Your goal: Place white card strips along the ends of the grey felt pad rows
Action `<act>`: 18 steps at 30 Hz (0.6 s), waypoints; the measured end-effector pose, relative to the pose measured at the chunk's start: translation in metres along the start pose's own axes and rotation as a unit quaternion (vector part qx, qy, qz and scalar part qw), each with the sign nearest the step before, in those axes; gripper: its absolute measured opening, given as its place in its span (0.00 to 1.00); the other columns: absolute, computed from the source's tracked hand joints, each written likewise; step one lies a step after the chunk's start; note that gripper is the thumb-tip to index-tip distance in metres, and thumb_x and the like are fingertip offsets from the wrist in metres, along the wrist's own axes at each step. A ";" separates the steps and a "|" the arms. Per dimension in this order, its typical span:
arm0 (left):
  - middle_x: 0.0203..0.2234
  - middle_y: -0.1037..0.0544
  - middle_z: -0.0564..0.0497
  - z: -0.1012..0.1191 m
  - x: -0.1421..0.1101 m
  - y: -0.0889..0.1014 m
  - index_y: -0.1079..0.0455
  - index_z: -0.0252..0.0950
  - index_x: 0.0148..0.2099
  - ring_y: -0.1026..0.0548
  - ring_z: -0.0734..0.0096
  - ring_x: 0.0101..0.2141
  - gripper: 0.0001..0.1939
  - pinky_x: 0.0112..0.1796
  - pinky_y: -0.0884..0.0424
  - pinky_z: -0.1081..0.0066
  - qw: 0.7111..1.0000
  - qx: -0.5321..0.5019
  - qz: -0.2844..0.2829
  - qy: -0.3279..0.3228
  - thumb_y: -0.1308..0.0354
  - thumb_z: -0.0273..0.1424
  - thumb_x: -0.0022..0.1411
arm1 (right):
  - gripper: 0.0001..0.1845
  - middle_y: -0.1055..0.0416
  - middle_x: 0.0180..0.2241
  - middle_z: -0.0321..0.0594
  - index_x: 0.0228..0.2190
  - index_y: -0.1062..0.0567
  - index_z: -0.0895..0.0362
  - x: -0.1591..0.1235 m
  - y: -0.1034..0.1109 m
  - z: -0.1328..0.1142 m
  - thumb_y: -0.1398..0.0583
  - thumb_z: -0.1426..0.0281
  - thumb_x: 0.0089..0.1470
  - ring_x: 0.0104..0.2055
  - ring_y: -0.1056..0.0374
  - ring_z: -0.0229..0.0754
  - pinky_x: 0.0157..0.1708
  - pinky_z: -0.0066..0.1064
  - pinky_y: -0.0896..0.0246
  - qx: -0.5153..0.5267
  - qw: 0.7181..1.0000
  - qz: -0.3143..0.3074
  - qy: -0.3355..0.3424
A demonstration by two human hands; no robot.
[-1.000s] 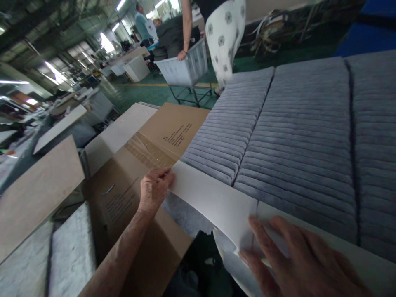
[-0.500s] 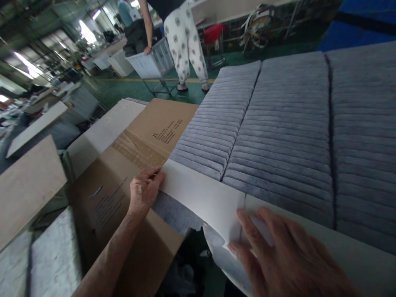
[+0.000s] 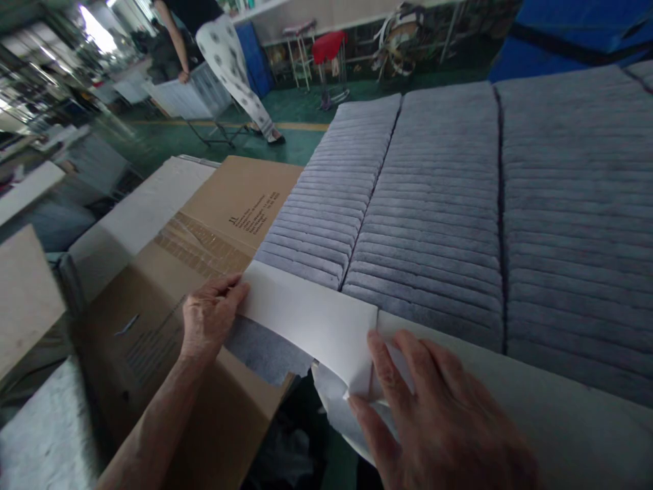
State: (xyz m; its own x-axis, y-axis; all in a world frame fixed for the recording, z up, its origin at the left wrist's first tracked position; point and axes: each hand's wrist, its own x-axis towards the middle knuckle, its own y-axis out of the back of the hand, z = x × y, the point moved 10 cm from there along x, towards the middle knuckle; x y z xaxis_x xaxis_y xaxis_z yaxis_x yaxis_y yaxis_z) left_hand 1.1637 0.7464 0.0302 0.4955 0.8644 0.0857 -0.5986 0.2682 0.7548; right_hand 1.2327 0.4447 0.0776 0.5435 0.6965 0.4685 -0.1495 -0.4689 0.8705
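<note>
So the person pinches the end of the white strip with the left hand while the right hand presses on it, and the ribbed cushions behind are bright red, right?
Not quite: the ribbed cushions are grey, not red, as the head view shows. The rest holds: the left hand pinches the end of the white strip and the right hand presses flat on it.

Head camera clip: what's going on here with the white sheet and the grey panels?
A person works at the near edge of a grey ribbed padded panel. The left hand pinches the end of a white sheet lying along that edge, while the right hand presses flat on it. Flattened cardboard lies alongside. Behind, another person stands by a white cart.
</note>
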 end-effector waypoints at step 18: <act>0.27 0.23 0.54 0.004 -0.004 0.005 0.24 0.39 0.34 0.28 0.70 0.29 0.15 0.31 0.32 0.71 0.998 -0.060 0.021 -0.014 0.37 0.39 0.42 | 0.25 0.33 0.44 0.50 0.44 0.28 0.65 -0.009 -0.009 0.008 0.45 0.57 0.53 0.44 0.38 0.51 0.34 0.38 0.39 0.033 0.999 -0.029 -0.022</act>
State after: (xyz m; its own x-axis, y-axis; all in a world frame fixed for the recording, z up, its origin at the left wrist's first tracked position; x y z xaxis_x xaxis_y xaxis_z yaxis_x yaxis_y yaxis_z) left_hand 1.1614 0.7429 0.0358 0.4849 0.8641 0.1353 -0.6891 0.2822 0.6675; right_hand 1.2356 0.4381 0.0645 0.5858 0.6993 0.4097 -0.0628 -0.4648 0.8832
